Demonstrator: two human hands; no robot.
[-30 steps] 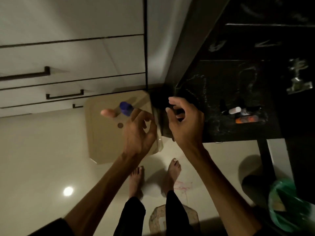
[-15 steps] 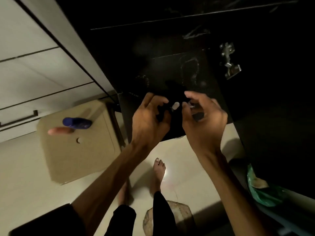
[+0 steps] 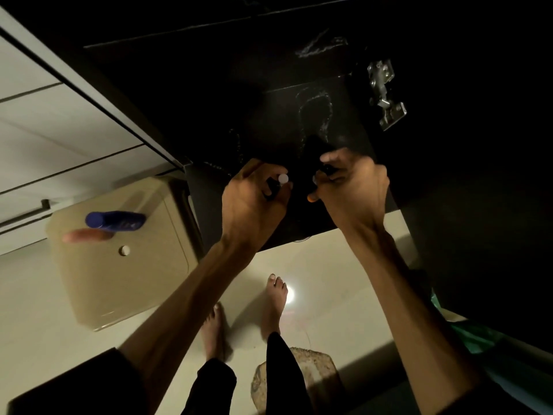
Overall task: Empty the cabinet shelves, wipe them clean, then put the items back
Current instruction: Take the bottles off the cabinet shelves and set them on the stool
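Cabinet shelf, dark and dusty, lies just ahead of both hands. The left hand curls its grip round a small dark white-capped bottle; the right hand pinches small dark items, too dim to identify. Farther left, a blue bottle lies on a beige stool; a metal hinge sits deeper inside.

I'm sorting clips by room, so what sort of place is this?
Probably a home, perhaps a bedroom or dressing area: a dark cabinet with a metal door hinge, pale drawer fronts, a glossy tiled floor and bare feet.
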